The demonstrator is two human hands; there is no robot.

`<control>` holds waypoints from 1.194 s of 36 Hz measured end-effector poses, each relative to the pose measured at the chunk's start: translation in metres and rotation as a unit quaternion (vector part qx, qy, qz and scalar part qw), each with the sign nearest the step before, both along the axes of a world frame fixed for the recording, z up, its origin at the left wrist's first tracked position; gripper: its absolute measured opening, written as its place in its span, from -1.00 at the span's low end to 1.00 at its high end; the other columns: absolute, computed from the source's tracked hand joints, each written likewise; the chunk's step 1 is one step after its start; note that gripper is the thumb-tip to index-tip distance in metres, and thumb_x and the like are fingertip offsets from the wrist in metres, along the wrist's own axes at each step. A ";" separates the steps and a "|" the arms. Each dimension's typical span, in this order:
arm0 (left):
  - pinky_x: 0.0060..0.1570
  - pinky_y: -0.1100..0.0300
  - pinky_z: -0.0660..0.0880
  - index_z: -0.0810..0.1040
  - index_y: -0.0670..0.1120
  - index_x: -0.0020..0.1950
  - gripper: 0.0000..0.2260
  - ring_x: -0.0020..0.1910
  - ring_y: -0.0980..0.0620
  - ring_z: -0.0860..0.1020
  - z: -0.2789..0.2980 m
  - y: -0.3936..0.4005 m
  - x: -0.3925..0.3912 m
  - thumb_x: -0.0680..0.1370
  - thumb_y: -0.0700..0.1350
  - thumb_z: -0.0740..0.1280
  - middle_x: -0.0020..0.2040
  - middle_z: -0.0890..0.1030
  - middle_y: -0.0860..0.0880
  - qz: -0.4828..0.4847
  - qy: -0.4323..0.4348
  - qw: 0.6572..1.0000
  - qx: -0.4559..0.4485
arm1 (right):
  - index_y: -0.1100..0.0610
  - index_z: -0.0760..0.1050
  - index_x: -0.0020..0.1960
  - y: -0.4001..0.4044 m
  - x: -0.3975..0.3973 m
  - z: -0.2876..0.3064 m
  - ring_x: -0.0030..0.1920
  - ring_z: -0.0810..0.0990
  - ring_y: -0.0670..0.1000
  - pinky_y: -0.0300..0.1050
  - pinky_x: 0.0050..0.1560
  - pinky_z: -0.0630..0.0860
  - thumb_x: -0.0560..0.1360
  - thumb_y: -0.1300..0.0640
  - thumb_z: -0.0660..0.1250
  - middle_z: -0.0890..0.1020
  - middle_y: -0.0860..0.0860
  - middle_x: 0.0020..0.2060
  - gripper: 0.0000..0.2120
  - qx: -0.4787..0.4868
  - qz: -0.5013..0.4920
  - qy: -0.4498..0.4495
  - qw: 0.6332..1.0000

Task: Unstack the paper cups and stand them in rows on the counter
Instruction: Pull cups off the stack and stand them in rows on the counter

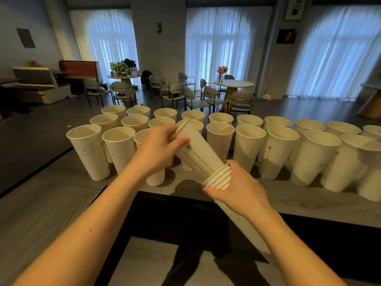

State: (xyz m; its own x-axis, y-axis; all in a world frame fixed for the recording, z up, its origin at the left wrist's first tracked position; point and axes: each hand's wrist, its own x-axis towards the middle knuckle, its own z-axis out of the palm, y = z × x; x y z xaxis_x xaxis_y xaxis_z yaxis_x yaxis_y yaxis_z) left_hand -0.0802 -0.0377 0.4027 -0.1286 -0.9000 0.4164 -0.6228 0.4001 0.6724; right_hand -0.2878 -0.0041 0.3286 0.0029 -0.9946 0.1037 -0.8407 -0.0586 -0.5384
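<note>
Dim room, backlit by bluish curtained windows (224, 44); soft shadows on the counter (61, 182), wide-angle bending at edges.

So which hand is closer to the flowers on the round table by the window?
Left. The left hand grips the cup's rim end, farther out toward the flowers. The right hand holds the stack nearer the body.

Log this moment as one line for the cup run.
left hand: pulling top cup | right hand: grip on stack | rows of cups: upright on counter | step: separating cup
</note>
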 end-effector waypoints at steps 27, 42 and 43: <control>0.09 0.03 0.54 0.46 -0.06 0.33 -0.60 0.17 -0.09 0.56 -0.013 -0.031 -0.027 0.53 0.00 0.40 0.21 0.60 -0.11 0.064 -0.386 0.919 0.043 | -0.14 0.17 0.46 0.019 -0.048 0.009 0.15 0.41 -0.08 0.00 0.15 0.52 0.22 -0.48 0.44 0.37 -0.20 0.13 -0.04 -0.002 -0.011 -0.070 0.997; -0.06 0.18 0.47 0.62 0.03 0.04 -0.81 -0.09 0.12 0.57 -0.013 0.020 -0.113 0.65 -0.06 0.20 -0.07 0.65 0.04 -0.197 -0.122 0.963 0.136 | -0.14 0.34 0.28 0.003 -0.071 0.006 0.00 0.57 -0.16 -0.03 -0.01 0.63 0.18 -0.38 0.52 0.58 -0.18 0.00 -0.22 -0.041 0.039 -0.120 0.991; -0.07 0.19 0.47 0.63 0.06 -0.02 -0.82 -0.12 0.14 0.58 -0.016 0.018 -0.114 0.63 -0.09 0.23 -0.11 0.66 0.06 -0.190 -0.093 0.968 0.133 | -0.18 0.36 0.24 0.003 -0.074 0.005 -0.02 0.58 -0.16 -0.03 -0.04 0.63 0.18 -0.40 0.50 0.58 -0.18 -0.02 -0.27 -0.053 0.043 -0.110 0.992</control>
